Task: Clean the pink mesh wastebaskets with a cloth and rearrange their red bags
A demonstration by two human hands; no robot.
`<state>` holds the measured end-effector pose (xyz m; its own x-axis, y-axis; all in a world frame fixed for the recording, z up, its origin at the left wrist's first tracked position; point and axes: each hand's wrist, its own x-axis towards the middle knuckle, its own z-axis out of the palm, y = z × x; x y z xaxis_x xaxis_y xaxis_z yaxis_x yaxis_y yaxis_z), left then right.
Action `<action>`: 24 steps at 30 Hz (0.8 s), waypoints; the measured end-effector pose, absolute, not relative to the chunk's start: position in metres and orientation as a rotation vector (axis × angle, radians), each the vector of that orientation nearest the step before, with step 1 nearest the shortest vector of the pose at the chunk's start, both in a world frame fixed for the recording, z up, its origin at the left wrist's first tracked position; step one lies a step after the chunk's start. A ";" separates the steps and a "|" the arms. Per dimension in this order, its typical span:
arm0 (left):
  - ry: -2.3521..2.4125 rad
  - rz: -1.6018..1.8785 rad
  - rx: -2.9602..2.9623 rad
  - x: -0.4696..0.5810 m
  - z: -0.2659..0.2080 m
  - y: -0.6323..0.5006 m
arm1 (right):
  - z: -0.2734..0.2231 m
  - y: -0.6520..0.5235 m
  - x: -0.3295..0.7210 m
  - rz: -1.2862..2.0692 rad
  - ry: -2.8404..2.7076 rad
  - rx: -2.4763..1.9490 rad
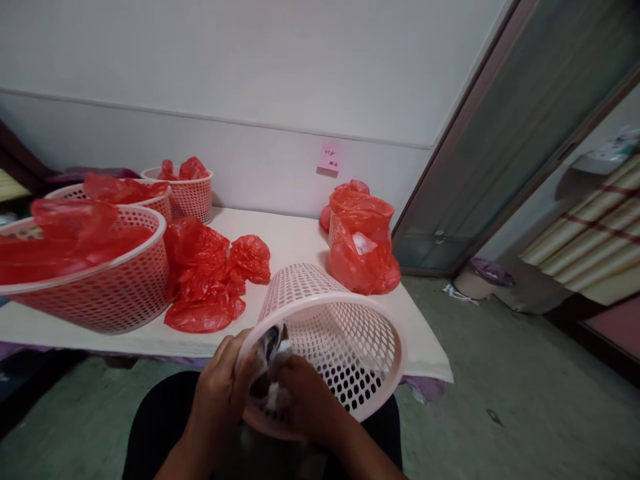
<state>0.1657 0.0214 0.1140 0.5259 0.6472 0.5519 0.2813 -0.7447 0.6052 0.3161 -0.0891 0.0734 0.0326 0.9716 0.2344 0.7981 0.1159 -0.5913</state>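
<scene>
A pink perforated plastic basket [320, 300] lies tipped on its side over my lap and the bed edge, its mouth turned toward me. My left hand [223, 380] grips its rim at the left, the fingers partly hidden. My right hand [300, 387] reaches inside the mouth, somewhat blurred, with its fingers closed on a crumpled grey, white and dark cloth [274, 353] pressed near the basket's left inner wall. Much of this cloth is hidden behind the fingers. Beyond the left hand, crumpled red plastic bags [210, 287] lie on the white bed cover [290, 230].
Several pink baskets lined with red bags, including a large one [125, 293], stand at the left. A red-bagged basket [365, 247] sits at the back right against the wall. A pink note [330, 155] is on the wall. A bin [480, 280] stands on the floor at right.
</scene>
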 end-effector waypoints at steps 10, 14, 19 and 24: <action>0.897 0.953 2.143 0.179 0.142 0.039 | 0.034 -0.127 0.287 -0.340 -1.801 -1.916; 0.909 0.974 1.962 0.184 0.137 0.026 | 0.037 -0.118 0.290 -0.289 -1.696 -1.863; 0.939 0.882 1.755 0.184 0.114 0.003 | 0.073 -0.096 0.280 -0.035 -1.445 -1.622; 0.957 0.993 1.901 0.172 0.104 0.009 | 0.085 -0.084 0.286 0.204 -1.580 -1.686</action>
<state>0.1718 0.0087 0.1041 0.4131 0.8627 0.2918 0.2601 -0.4189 0.8700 0.2856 -0.0841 0.0853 0.2075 0.8966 0.3912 0.7675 0.0987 -0.6335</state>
